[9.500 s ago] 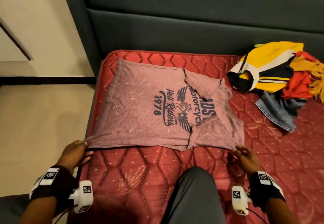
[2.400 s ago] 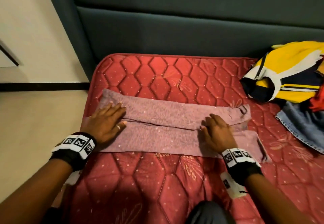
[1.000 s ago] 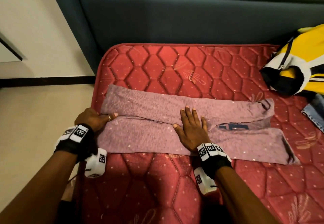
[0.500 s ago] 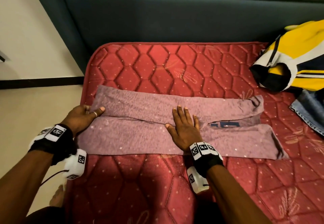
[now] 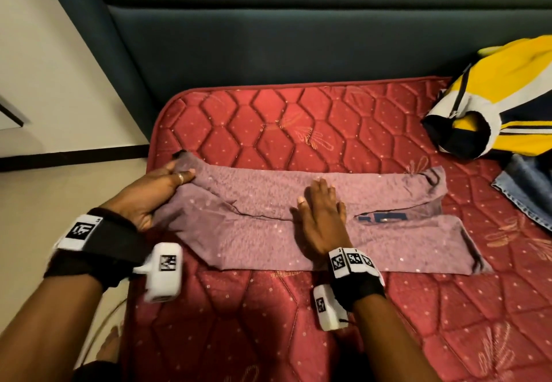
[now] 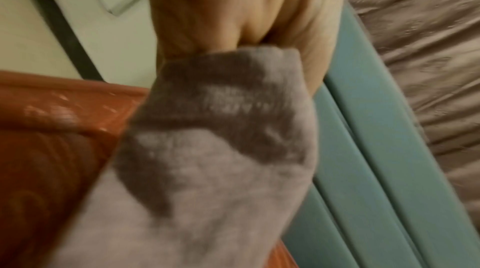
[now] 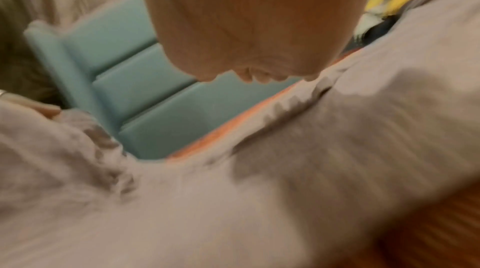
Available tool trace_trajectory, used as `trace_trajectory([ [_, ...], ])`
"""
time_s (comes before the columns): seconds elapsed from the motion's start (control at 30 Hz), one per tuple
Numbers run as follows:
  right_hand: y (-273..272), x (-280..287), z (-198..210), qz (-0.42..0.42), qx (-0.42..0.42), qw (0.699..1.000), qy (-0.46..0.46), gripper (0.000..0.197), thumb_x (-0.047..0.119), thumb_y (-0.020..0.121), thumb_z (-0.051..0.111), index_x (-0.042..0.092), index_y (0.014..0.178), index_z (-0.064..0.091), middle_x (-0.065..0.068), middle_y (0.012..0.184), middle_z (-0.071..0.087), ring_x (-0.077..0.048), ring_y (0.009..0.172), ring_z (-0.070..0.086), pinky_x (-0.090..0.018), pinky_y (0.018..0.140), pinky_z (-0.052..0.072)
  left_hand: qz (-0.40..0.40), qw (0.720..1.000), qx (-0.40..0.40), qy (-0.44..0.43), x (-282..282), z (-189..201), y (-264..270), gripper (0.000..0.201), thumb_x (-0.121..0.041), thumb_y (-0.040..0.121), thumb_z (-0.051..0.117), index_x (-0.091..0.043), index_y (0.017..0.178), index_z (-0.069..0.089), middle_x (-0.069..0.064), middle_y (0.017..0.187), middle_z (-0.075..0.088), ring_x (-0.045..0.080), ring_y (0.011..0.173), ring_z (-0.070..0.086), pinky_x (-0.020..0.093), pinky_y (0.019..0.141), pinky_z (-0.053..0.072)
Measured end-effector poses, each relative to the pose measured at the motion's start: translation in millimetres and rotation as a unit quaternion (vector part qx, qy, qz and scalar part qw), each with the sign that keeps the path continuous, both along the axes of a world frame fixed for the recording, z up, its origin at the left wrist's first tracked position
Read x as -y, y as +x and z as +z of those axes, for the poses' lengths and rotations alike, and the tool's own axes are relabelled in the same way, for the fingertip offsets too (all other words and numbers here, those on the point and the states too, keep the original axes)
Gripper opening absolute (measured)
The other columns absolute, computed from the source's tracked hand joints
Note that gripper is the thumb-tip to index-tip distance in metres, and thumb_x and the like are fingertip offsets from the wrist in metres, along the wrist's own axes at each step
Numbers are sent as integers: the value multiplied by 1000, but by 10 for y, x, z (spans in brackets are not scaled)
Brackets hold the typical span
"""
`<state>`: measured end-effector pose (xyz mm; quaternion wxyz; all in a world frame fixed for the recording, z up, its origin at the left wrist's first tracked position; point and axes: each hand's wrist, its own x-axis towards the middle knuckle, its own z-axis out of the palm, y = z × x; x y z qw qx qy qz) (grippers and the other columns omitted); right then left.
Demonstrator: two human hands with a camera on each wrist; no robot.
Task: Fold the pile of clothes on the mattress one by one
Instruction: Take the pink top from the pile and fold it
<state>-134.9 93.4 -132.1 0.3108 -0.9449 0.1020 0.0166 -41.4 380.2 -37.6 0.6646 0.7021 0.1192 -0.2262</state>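
Lifted shirt (image 5: 298, 220) end, left hand (image 5: 152, 193) gripping

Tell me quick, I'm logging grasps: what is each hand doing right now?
Left hand: fingers grip the left end of the pink T-shirt, lifting it.
Right hand: open, pressing flat on the T-shirt's middle.

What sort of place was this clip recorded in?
Most likely a bedroom in a home. A red quilted mattress lies against a dark padded headboard, and a pile of clothes sits on it beside the pink T-shirt being folded.
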Motion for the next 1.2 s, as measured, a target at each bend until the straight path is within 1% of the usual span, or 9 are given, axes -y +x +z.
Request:
trace_trajectory([
  [0.1,-27,125,226,-135,95,980,115,63,47,106,25,13,159,15,-4,166,8,-19,154,2,-41,125,2,-55,996,64,30,819,239,-138,40,-1,100,49,-21,135,50,9,92,62,16,73,58,18,56,48],
  [0.2,-101,420,411,-249,139,944,168,62,44,106,28,8,157,22,-10,165,15,-19,153,10,-25,121,4,-162,985,37,36,1821,76,-331,81,-12,98,54,-39,156,4,8,127,59,23,96,66,29,81,58],
  [0.27,-228,641,457,-289,140,931,175,59,41,108,28,7,156,25,-10,165,17,-19,153,13,-24,121,6,-231,971,12,58,2294,-36,-492,83,-26,99,52,-45,154,-7,11,132,57,30,95,66,36,83,55],
  [0.4,-468,895,319,-296,179,932,112,58,39,104,35,-1,146,42,-22,153,39,-32,143,35,-33,118,25,-276,942,103,159,2423,-172,-746,63,-34,100,50,-34,155,19,15,126,65,37,111,63,40,93,50],
  [0.5,-501,853,160,-272,189,941,73,41,24,95,54,-1,128,56,-23,124,56,-38,113,55,-45,99,47,-185,946,151,219,1979,-365,-801,44,-33,96,55,-31,140,46,6,110,71,24,93,66,32,83,50],
  [0.67,-242,614,125,-239,93,962,94,30,10,91,63,3,121,63,-17,112,68,-32,104,64,-25,90,43,-74,923,149,347,1118,-832,-691,57,-51,83,62,-20,131,55,10,125,62,31,110,62,45,98,50],
  [0.9,-185,493,208,-285,22,958,-27,36,22,88,67,0,116,58,-24,114,62,-42,108,57,-40,83,45,-58,981,59,174,1088,-1046,-685,64,-26,90,71,-7,143,39,0,104,57,12,88,58,27,85,47],
  [1.03,-232,567,232,-289,-60,955,8,31,19,92,60,3,118,59,-24,115,67,-41,109,61,-37,85,47,-33,992,38,115,1092,-1171,-642,62,-25,90,72,-10,140,39,2,102,55,17,92,58,35,91,51],
  [1.2,-138,608,276,-239,74,968,32,20,11,91,61,8,109,67,-17,100,73,-37,94,67,-36,78,48,-23,996,30,85,1069,-1223,-596,53,-27,93,68,-14,137,41,3,98,56,15,89,57,27,82,49],
])
